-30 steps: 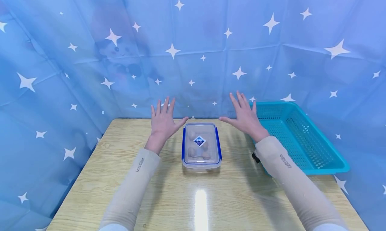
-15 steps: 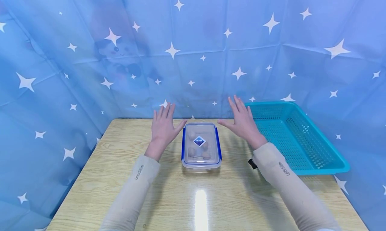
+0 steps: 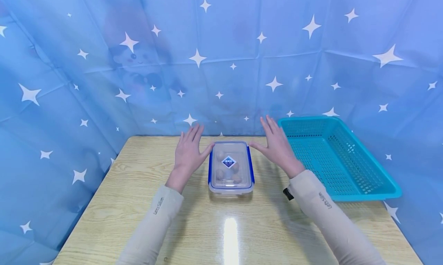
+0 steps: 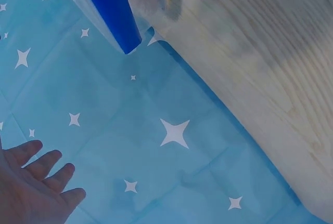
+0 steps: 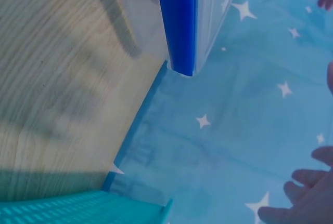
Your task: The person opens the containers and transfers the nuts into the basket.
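In the head view, a clear plastic food container [image 3: 228, 180] with a blue-rimmed lid and blue side clips stands in the middle of the wooden table. Several round, brownish things show dimly through its lid. My left hand [image 3: 188, 151] is at the container's left, fingers spread, thumb tip close to the lid's far left corner. My right hand [image 3: 278, 147] mirrors it at the right, thumb pointing toward the far right corner. Both hands hold nothing. The wrist views show the blue side clips [image 4: 112, 11] from either side, with fingers [image 5: 307, 182] apart from them.
A turquoise perforated basket [image 3: 356, 157] stands at the table's right, just beyond my right forearm. The wooden table [image 3: 138, 203] ends at a blue curtain [image 3: 228, 76] with white stars behind it. A black strap [image 3: 288, 194] shows at my right wrist.
Both hands have come lower and a little nearer to me, down toward the container's far corners. The container and the basket have stayed in place.
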Action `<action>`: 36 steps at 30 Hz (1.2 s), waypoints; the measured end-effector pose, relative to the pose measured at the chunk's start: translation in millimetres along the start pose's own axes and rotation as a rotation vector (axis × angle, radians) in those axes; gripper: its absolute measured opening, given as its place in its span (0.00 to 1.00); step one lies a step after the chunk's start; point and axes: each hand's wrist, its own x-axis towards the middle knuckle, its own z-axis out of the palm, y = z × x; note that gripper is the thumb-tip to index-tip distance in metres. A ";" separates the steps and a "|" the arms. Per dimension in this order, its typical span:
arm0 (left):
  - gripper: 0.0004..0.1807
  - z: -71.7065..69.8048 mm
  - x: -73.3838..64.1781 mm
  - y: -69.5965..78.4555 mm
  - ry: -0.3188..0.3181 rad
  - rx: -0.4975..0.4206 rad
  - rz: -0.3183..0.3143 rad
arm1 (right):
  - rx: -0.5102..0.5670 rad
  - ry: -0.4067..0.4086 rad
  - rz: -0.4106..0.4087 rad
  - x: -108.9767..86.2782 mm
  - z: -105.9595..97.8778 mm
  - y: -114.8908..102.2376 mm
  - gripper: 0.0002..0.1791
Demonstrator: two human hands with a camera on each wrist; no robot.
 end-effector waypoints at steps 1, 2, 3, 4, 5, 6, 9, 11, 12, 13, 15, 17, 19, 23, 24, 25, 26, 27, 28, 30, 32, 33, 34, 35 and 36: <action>0.43 0.7 -1.4 0.0 0.002 -0.002 0.007 | 0.000 0.000 0.000 -0.7 1.1 -0.2 0.55; 0.42 1.3 -2.9 0.0 0.006 -0.006 0.015 | -0.002 -0.001 -0.001 -1.3 2.3 -0.4 0.55; 0.42 2.2 -4.4 0.0 0.009 -0.010 0.022 | -0.001 -0.003 0.000 -2.0 3.5 -0.5 0.55; 0.42 3.0 -5.9 -0.1 0.010 -0.012 0.029 | -0.001 -0.006 0.000 -2.7 4.8 -0.5 0.55; 0.41 3.9 -7.4 -0.3 0.012 -0.018 0.032 | -0.001 -0.009 -0.001 -3.4 6.0 -0.7 0.54; 0.41 5.1 -8.8 -0.6 0.012 -0.020 0.035 | -0.001 -0.011 -0.002 -4.2 7.0 -0.9 0.54; 0.41 8.5 -13.1 -1.4 0.019 -0.030 0.050 | 0.008 -0.009 -0.001 -6.6 10.0 -1.5 0.53; 0.40 11.0 -16.3 -1.9 0.020 -0.043 0.061 | 0.014 -0.012 0.005 -8.6 11.7 -2.0 0.53; 0.40 12.2 -18.0 -2.1 0.019 -0.051 0.071 | 0.017 -0.012 0.009 -9.6 12.7 -1.9 0.53; 0.40 13.5 -19.8 -2.2 0.018 -0.062 0.080 | 0.022 -0.015 0.012 -10.6 13.8 -1.9 0.52; 0.39 16.4 -23.3 -2.6 0.002 -0.080 0.093 | 0.027 -0.020 0.014 -12.6 16.3 -1.5 0.52; 0.39 19.2 -26.4 -3.1 -0.026 -0.095 0.100 | 0.035 -0.025 0.013 -14.6 19.0 -0.8 0.51; 0.40 22.4 -29.6 -3.8 -0.057 -0.103 0.097 | 0.042 -0.027 0.013 -16.5 22.0 0.0 0.51; 0.44 29.8 -36.8 -6.0 -0.126 -0.136 0.077 | 0.062 -0.036 0.023 -20.3 27.6 2.4 0.51; 0.45 32.0 -38.7 -6.8 -0.139 -0.149 0.074 | 0.068 -0.040 0.027 -21.3 29.0 2.9 0.51; 0.46 34.2 -40.5 -7.6 -0.156 -0.155 0.071 | 0.073 -0.043 0.029 -22.4 30.4 3.4 0.50; 0.46 36.1 -42.5 -8.3 -0.171 -0.168 0.070 | 0.078 -0.047 0.031 -23.3 31.7 4.0 0.50; 0.47 38.1 -44.3 -9.4 -0.187 -0.176 0.072 | 0.079 -0.049 0.032 -24.3 32.9 4.3 0.50; 0.48 39.7 -46.0 -10.4 -0.201 -0.187 0.076 | 0.082 -0.052 0.034 -25.2 34.2 4.7 0.50; 0.49 42.3 -49.1 -12.3 -0.231 -0.212 0.083 | 0.092 -0.055 0.038 -26.9 36.5 5.0 0.50; 0.50 44.6 -51.8 -14.3 -0.260 -0.243 0.090 | 0.094 -0.062 0.044 -28.4 39.0 5.6 0.49; 0.51 45.5 -53.0 -15.4 -0.274 -0.261 0.095 | 0.097 -0.067 0.047 -29.2 40.1 5.8 0.49; 0.52 46.7 -54.1 -16.4 -0.289 -0.276 0.099 | 0.101 -0.071 0.050 -29.8 41.4 6.2 0.49; 0.52 47.8 -55.1 -17.5 -0.306 -0.292 0.103 | 0.103 -0.074 0.052 -30.4 42.7 6.5 0.49; 0.53 49.0 -56.1 -18.5 -0.322 -0.303 0.105 | 0.104 -0.077 0.053 -31.1 44.0 6.8 0.49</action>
